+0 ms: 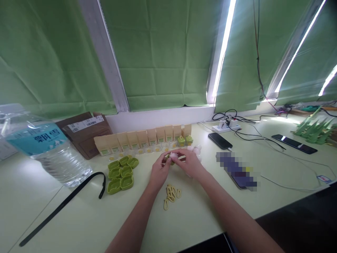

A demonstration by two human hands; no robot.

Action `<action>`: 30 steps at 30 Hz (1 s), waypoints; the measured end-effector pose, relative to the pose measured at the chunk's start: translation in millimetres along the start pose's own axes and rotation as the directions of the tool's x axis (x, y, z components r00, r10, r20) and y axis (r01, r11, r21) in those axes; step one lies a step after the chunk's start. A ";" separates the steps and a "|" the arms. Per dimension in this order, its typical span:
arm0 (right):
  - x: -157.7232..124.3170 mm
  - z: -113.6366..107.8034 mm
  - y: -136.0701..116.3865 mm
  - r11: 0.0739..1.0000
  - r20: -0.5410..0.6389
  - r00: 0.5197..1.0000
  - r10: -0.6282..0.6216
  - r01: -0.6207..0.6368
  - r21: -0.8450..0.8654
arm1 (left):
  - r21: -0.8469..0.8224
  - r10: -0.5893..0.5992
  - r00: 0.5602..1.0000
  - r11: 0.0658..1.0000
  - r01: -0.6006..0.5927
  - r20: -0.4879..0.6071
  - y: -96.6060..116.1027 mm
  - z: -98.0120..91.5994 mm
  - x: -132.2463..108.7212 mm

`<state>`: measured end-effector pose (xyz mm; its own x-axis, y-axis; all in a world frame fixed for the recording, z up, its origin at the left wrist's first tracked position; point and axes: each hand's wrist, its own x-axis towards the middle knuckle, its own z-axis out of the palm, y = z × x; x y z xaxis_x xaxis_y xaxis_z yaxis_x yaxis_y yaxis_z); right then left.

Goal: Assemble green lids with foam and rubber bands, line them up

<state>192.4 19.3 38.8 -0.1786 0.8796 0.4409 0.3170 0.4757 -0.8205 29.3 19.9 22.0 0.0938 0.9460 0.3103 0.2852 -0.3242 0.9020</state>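
Over the middle of the table, my left hand and my right hand meet with fingertips pinched together. Between them is a small pale pink piece, pressed against a green cup-like piece that my fingers mostly cover. My left fingers are around the green piece, and my right fingers press on the pink one. Just beyond my right hand lie more pale pink pieces. Yellow loops lie in a small pile nearer to me. Several green cup-like pieces stand grouped to the left.
A row of brown cards stands along the back, with two finished-looking green pieces at its right end. A water bottle, cardboard box and black strap are left. Phones and a power strip are right.
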 end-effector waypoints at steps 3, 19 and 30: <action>-0.1 2.0 2.9 1.000 0.006 1.000 0.009 -0.009 -0.004 | -0.011 0.014 1.000 1.000 -0.014 0.008 -1.9 -0.2 0.1; -1.6 2.8 2.5 0.972 0.051 0.992 -0.120 0.127 -0.197 | -0.033 -0.057 0.998 0.998 0.057 -0.026 -13.1 0.4 4.2; -3.4 9.2 -5.1 0.921 0.031 0.983 -0.182 0.182 -0.345 | 0.159 -0.031 0.999 0.987 0.037 -0.038 -8.7 1.9 -1.3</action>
<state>182.8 13.9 38.1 -0.2619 0.7774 0.5718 0.5808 0.6002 -0.5499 28.6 21.5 13.2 0.0486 0.9549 0.2930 0.4366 -0.2841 0.8536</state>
